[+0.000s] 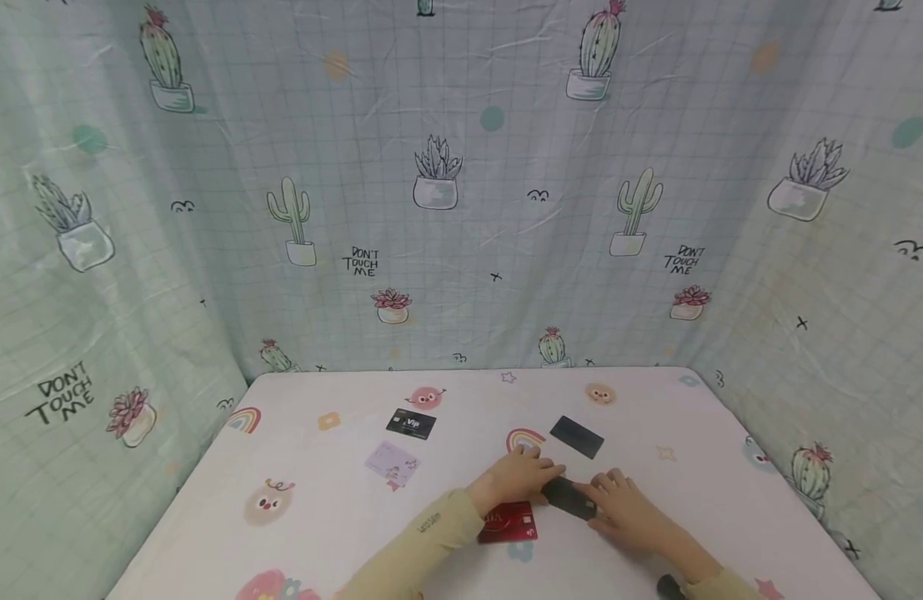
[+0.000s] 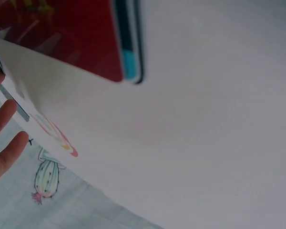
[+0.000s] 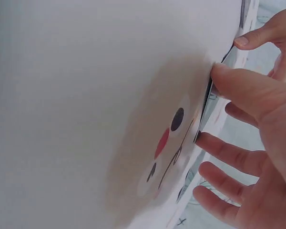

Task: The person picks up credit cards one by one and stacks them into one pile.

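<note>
In the head view a black card (image 1: pixel 569 498) with a small chip is held between both hands, raised at a tilt. My left hand (image 1: pixel 515 481) pinches its left end; the left thumb shows at that end in the right wrist view. My right hand (image 1: pixel 628 512) pinches the other end between thumb and index finger, the remaining fingers (image 3: pixel 219 183) spread below. Under the left wrist lies a red card (image 1: pixel 509 525). The left wrist view shows this red card (image 2: pixel 62 40) on top of several stacked cards, with dark and light edges below it.
Beyond the hands a plain dark card (image 1: pixel 577 437) lies on the patterned white table (image 1: pixel 341 533). A black "Vip" card (image 1: pixel 411 423) and a pale purple card (image 1: pixel 392 463) lie to the left. Cactus-print cloth (image 1: pixel 461 242) walls the back and sides. A dark object (image 1: pixel 669 587) shows by the right forearm.
</note>
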A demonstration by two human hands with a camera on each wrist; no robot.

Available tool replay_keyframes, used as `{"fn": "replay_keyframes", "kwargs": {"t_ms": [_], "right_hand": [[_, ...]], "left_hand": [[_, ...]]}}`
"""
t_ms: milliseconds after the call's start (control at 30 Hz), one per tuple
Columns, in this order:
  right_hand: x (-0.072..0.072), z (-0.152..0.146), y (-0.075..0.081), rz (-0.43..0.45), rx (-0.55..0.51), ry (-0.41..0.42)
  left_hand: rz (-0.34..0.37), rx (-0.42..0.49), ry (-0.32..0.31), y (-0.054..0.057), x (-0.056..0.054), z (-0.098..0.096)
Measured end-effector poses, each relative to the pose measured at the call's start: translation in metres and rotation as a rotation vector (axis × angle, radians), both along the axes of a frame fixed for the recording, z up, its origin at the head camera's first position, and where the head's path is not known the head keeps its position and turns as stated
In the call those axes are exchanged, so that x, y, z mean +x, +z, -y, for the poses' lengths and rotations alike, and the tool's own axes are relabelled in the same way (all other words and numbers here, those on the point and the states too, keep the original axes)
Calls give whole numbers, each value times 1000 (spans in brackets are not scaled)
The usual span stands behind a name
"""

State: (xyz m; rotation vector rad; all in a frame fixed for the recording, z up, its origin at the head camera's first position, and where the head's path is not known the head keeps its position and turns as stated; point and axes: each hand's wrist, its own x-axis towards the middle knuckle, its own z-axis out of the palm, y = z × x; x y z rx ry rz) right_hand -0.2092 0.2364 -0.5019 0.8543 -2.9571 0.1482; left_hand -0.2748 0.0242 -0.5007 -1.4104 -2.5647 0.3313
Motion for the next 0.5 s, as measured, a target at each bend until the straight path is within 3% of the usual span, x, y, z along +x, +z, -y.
{"fn": "replay_keyframes", "kwargs": {"t_ms": [133,500], "right_hand": [[-1,0,0,11,-27,9],[-3,0,0,50,-63,7]], "left_hand": [[10,15,-5,2,0,1],[-46,-14,-28,0,1,2]]}}
